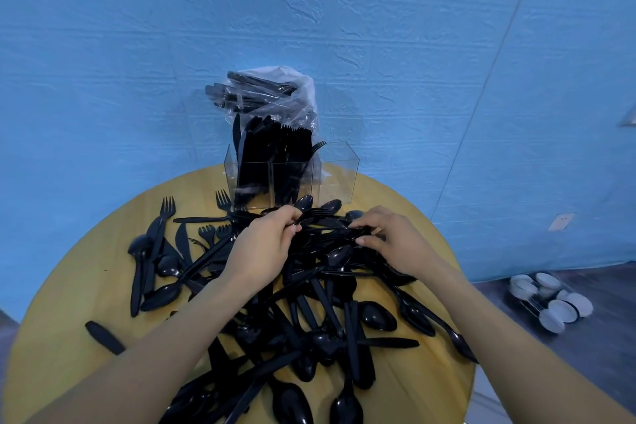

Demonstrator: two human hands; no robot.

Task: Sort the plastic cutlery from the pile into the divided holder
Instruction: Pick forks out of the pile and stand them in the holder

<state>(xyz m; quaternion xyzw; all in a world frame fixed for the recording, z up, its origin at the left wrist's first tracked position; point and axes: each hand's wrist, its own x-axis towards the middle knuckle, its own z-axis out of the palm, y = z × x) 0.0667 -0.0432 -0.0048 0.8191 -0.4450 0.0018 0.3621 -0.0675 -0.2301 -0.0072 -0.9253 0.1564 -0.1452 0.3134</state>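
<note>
Left hand: fingers curled, pinching black pieces at the far edge of the cutlery pile. Right hand: fingers curled round pieces from the same heap. Pile: spread across the round yellow worktop. Divided holder: clear, just beyond the hands; left and middle compartments hold upright cutlery. Plastic bag: behind holder.

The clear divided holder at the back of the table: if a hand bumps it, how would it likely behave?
The clear holder looks thin-walled and light, so a bump would probably slide it. Tall knives and forks fill two compartments while the right one looks empty, so it may tip.
</note>
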